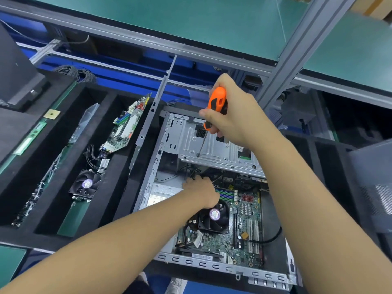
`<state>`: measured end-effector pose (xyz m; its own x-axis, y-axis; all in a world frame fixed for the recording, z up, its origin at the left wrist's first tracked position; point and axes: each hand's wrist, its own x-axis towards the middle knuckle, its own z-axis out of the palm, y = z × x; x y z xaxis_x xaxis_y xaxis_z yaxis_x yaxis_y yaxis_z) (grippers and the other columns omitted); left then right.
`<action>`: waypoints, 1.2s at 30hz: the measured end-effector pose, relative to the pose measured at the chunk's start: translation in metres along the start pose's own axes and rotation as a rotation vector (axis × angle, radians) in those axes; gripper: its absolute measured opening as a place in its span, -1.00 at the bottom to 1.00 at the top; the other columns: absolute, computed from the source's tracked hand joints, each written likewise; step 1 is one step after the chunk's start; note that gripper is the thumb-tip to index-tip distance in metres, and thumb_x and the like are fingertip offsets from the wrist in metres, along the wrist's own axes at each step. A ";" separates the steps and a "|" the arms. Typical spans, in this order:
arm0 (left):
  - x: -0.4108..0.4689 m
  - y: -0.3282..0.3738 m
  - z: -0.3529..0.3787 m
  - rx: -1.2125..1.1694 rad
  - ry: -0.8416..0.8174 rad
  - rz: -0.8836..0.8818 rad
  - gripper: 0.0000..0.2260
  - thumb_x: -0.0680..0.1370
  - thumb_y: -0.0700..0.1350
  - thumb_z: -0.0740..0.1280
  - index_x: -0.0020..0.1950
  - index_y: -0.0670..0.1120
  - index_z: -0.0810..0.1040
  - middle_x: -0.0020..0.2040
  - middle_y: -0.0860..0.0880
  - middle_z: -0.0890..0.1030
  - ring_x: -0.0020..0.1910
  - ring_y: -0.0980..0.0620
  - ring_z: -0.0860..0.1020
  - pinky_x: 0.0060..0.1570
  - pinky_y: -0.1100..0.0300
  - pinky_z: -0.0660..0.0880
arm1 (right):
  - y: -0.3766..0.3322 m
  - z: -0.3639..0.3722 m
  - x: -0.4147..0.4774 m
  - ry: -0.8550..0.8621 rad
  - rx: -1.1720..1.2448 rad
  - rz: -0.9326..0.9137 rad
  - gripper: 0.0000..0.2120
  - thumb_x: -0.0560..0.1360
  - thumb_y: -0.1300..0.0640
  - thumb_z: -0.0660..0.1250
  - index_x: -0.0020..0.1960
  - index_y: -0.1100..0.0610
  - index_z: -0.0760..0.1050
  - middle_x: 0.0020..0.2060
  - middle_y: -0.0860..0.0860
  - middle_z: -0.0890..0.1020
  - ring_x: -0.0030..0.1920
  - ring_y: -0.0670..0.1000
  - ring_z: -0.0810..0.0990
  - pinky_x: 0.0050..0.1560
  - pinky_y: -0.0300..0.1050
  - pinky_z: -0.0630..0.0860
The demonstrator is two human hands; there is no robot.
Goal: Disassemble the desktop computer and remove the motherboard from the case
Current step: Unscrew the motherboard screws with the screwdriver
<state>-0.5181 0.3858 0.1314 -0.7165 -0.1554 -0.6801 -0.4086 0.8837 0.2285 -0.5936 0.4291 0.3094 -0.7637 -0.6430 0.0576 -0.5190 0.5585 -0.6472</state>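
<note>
An open grey computer case (148, 187) lies on its side in front of me. Inside it sits the green motherboard (248, 236) with a black CPU fan (214, 217) and memory sticks (227, 195). My right hand (235, 115) grips an orange and black screwdriver (216, 107); its tip (198, 154) touches the silver drive cage (214, 145) at the case's far end. My left hand (201, 190) reaches into the case near black cables just left of the memory sticks; its fingers are curled downward and what they hold is hidden.
A black foam tray (118, 166) on the left holds another motherboard (125, 126), a loose cooler fan (86, 184), a memory stick (31, 139) and other boards. A metal frame post (297, 47) and green shelf (191, 20) rise behind the case. A dark panel (373, 187) stands at right.
</note>
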 end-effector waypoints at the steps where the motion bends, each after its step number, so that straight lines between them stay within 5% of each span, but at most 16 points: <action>1: -0.004 0.000 -0.003 0.047 -0.007 0.029 -0.48 0.62 0.11 0.17 0.50 -0.14 0.28 0.49 -0.18 0.31 0.41 -0.23 0.32 0.32 -0.06 0.32 | -0.001 -0.001 0.001 -0.024 0.015 0.004 -0.72 0.56 0.04 0.38 0.11 0.04 0.29 -0.19 0.01 0.63 -0.38 -0.09 0.66 -0.41 -0.19 0.59; 4: -0.016 0.001 -0.011 0.170 0.014 0.123 -0.76 0.61 0.01 0.18 0.15 -0.11 0.48 0.20 -0.11 0.56 0.04 -0.12 0.51 0.00 0.05 0.39 | -0.003 -0.007 0.004 -0.088 0.068 0.023 -0.78 0.56 0.14 0.39 0.09 0.04 0.36 -0.18 0.04 0.65 -0.34 -0.05 0.68 -0.31 -0.07 0.66; 7: -0.027 -0.005 -0.031 0.134 0.051 0.187 -0.80 0.61 -0.06 0.19 0.10 -0.12 0.53 0.04 -0.11 0.59 -0.04 -0.11 0.57 -0.08 0.06 0.47 | -0.004 -0.015 0.006 -0.165 0.116 0.050 -0.80 0.53 0.23 0.40 0.05 0.03 0.44 -0.21 0.05 0.66 -0.30 0.01 0.71 -0.20 0.04 0.69; 10: -0.035 -0.018 -0.063 -0.006 0.020 0.264 -0.81 0.59 -0.15 0.19 -0.10 -0.19 0.56 0.05 -0.16 0.66 -0.23 -0.05 0.56 -0.17 0.08 0.54 | -0.007 -0.017 0.008 -0.160 0.109 0.067 -0.76 0.46 0.33 0.38 -0.01 0.02 0.51 -0.21 0.02 0.66 -0.30 0.00 0.71 -0.20 0.02 0.69; 14: -0.053 -0.052 -0.122 -0.162 -0.062 0.267 -0.87 0.55 -0.11 0.33 -0.13 -0.09 0.64 -0.30 -0.01 0.67 -0.44 0.10 0.57 -0.50 0.29 0.42 | -0.008 -0.007 0.009 -0.115 0.164 0.129 -0.82 0.38 0.32 0.34 -0.07 0.10 0.56 -0.38 -0.11 0.62 -0.44 -0.12 0.59 -0.36 -0.16 0.60; 17: -0.058 -0.071 -0.151 -0.242 0.195 0.354 -0.84 0.48 0.02 0.41 0.04 0.07 0.57 -0.17 0.12 0.66 -0.23 0.15 0.62 -0.30 0.22 0.54 | -0.012 -0.003 0.013 -0.095 0.197 0.172 -0.84 0.36 0.33 0.34 -0.14 0.11 0.56 -0.56 -0.18 0.52 -0.50 -0.13 0.51 -0.47 -0.26 0.44; 20: -0.054 -0.068 -0.151 -0.437 0.305 0.576 -0.72 0.50 0.01 0.47 0.11 0.23 0.47 -0.03 0.34 0.59 -0.04 0.42 0.56 -0.14 0.50 0.43 | -0.015 -0.003 0.014 -0.108 0.187 0.183 -0.84 0.37 0.29 0.34 -0.16 0.05 0.55 -0.55 -0.20 0.50 -0.49 -0.13 0.46 -0.43 -0.22 0.44; 22: -0.047 -0.062 -0.141 -0.607 0.332 0.674 -0.84 0.55 -0.12 0.43 0.06 0.12 0.58 -0.12 0.33 0.66 -0.14 0.45 0.57 -0.21 0.56 0.41 | -0.016 -0.004 0.013 -0.126 0.193 0.184 -0.91 0.41 0.20 0.34 -0.08 0.09 0.53 -0.48 -0.17 0.51 -0.44 -0.08 0.49 -0.35 -0.11 0.51; 24: -0.040 -0.058 -0.133 -0.699 0.412 0.699 -0.94 0.56 -0.16 0.42 -0.01 -0.01 0.65 -0.16 0.19 0.71 -0.21 0.35 0.61 -0.23 0.50 0.43 | -0.016 -0.005 0.010 -0.114 0.135 0.181 -0.75 0.48 -0.02 0.35 0.04 0.12 0.47 -0.29 -0.05 0.56 -0.30 0.03 0.57 -0.18 0.05 0.58; 27: -0.032 -0.056 -0.130 -0.718 0.491 0.679 -0.92 0.51 -0.11 0.47 -0.08 0.08 0.66 -0.20 0.16 0.71 -0.15 0.30 0.64 -0.18 0.47 0.44 | -0.015 -0.005 0.006 0.013 -0.017 0.159 -0.62 0.52 -0.24 0.30 0.06 0.06 0.37 -0.15 0.02 0.55 -0.15 0.10 0.61 -0.15 0.03 0.57; 31: -0.023 -0.056 -0.130 -0.671 0.567 0.602 -0.92 0.43 -0.03 0.54 -0.13 0.08 0.67 -0.34 0.19 0.63 -0.32 0.23 0.55 -0.11 0.18 0.54 | -0.018 -0.004 0.003 0.181 -0.194 0.067 -0.60 0.47 -0.22 0.41 0.02 0.08 0.42 -0.20 -0.04 0.51 -0.15 0.01 0.45 -0.32 -0.20 0.32; 36: -0.023 -0.056 -0.130 -0.759 0.537 0.611 -0.91 0.44 -0.15 0.55 -0.10 -0.04 0.68 -0.30 0.07 0.68 -0.22 0.17 0.67 -0.06 0.11 0.64 | -0.026 -0.008 0.002 0.114 -0.374 -0.003 -0.69 0.53 -0.14 0.36 0.12 0.07 0.52 -0.07 0.02 0.55 -0.05 0.02 0.39 -0.15 -0.15 0.29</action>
<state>-0.5527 0.2825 0.2249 -0.9919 -0.1201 0.0403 -0.0120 0.4058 0.9139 -0.5845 0.4170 0.3323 -0.7886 -0.5944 0.1573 -0.6096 0.7224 -0.3263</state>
